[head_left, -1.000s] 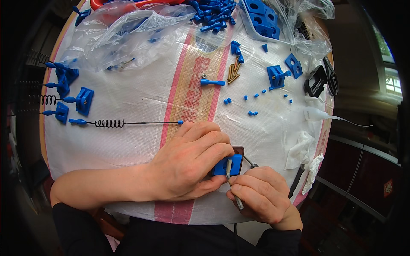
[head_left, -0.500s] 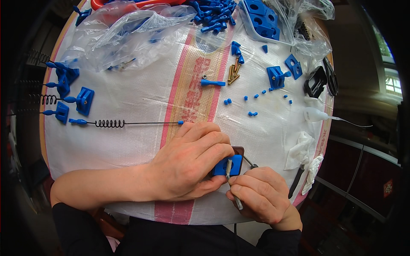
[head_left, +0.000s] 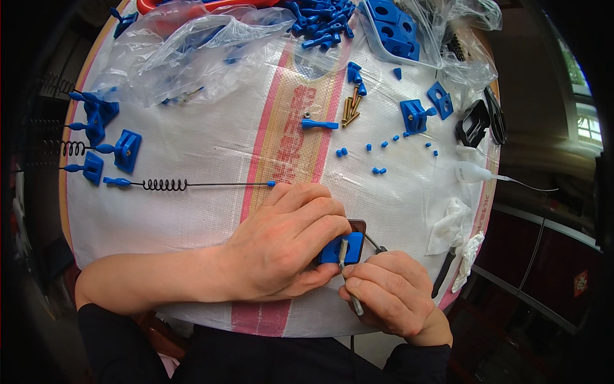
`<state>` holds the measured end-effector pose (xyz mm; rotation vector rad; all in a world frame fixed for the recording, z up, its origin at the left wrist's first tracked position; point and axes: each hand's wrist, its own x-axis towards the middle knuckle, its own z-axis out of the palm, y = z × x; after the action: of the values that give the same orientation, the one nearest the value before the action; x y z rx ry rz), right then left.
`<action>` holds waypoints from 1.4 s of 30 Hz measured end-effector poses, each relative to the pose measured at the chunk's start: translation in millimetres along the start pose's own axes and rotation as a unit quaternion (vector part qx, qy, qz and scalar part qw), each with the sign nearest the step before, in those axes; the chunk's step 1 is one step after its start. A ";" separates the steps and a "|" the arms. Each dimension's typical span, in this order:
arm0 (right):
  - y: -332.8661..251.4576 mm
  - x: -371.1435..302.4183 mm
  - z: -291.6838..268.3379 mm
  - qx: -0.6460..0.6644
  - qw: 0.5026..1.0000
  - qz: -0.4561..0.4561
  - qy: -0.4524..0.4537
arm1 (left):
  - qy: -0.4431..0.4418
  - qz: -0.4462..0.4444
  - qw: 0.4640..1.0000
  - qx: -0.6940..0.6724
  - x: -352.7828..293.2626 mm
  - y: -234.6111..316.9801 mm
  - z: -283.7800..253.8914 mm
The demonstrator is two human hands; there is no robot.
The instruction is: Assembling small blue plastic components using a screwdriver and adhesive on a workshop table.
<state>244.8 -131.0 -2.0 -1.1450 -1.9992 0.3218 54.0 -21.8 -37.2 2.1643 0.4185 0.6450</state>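
My left hand [head_left: 291,246] is closed around a blue plastic block [head_left: 330,253], its fingers over the far side and thumb on the near side. Behind the block shows the edge of a small dark brown case [head_left: 359,226], mostly hidden. My right hand [head_left: 393,291] pinches a thin grey metal tool [head_left: 357,306] with a flat, pale end. That end lies against the face of the block. Just beyond my left fingers lies a black coiled spring rod [head_left: 211,185] with a blue cap on its right end and a blue fitting on its left.
Blue brackets [head_left: 128,152] with springs stand along the left edge. Clear plastic bags [head_left: 192,54], a pile of blue parts [head_left: 320,22] and a clear tub [head_left: 425,61] fill the back. Brass screws [head_left: 350,110], small blue caps and a white squeeze bottle [head_left: 472,171] lie right.
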 end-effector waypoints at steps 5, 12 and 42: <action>-0.6 0.1 0.3 -0.004 1.000 0.002 0.003 | 0.000 0.002 1.000 0.002 0.1 -0.1 0.0; -0.5 0.6 0.1 -0.001 1.000 0.005 0.000 | -0.001 0.001 1.000 0.000 -0.3 -0.3 0.1; 1.0 0.4 0.0 0.009 1.000 0.003 -0.005 | 0.023 0.012 0.998 -0.064 -1.7 -1.9 -1.8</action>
<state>245.3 -130.2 -2.4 -1.1405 -1.9984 0.3475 51.5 -20.3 -38.2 2.0399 0.3652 0.7167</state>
